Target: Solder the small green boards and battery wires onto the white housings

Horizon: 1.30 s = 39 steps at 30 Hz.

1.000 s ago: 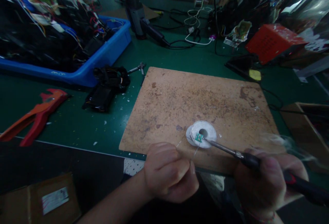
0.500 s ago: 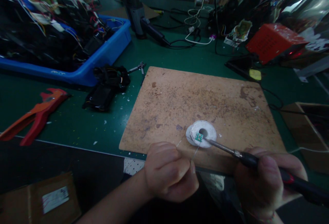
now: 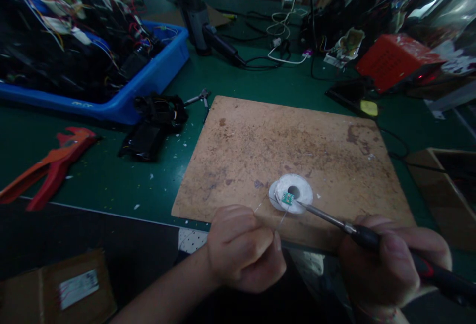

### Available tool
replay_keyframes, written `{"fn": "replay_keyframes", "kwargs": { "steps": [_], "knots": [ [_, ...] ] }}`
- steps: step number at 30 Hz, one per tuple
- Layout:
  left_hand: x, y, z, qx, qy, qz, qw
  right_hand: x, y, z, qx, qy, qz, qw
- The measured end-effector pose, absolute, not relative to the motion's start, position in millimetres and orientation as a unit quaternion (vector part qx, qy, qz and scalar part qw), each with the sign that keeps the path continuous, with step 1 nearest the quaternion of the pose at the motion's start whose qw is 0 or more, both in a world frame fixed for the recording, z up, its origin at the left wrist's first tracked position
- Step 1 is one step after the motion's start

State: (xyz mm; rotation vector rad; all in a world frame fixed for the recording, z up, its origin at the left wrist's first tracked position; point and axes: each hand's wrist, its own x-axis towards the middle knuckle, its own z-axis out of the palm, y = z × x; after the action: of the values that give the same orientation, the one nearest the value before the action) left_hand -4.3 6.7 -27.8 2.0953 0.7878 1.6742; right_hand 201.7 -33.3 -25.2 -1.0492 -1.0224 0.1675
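Observation:
My left hand [image 3: 247,249] is closed in a pinch on a thin solder wire [image 3: 283,219], whose upper end reaches a small green circuit board [image 3: 287,198]. That board rests on the face of a white spool [image 3: 303,192], which lies on a worn brown board [image 3: 275,145]. In my right hand [image 3: 394,259] is a soldering iron [image 3: 366,237] with a black handle. Its metal tip points left and ends at the spool's face, just right of the green board; whether they touch cannot be made out.
Red-orange cutters [image 3: 61,163], a black part [image 3: 143,138] and a blue bin [image 3: 159,79] of wired parts are at the left. Behind stands a heat gun [image 3: 199,24]. A red box [image 3: 399,61], an iron stand [image 3: 353,97] and a wooden box [image 3: 435,180] are at the right.
The soldering iron and my right hand have moved slightly right, and the tip has drawn back a little from the green board. My left hand has barely shifted.

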Motion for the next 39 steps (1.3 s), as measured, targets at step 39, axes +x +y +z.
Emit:
{"fn": "replay_keyframes", "kwargs": {
  "steps": [39],
  "knots": [
    [-1.5, 10.1, -30.1, 0.750, 0.279, 0.578, 0.159, 202.2, -34.1, -20.4, -0.484, -0.495, 0.092, 0.715]
  ]
}}
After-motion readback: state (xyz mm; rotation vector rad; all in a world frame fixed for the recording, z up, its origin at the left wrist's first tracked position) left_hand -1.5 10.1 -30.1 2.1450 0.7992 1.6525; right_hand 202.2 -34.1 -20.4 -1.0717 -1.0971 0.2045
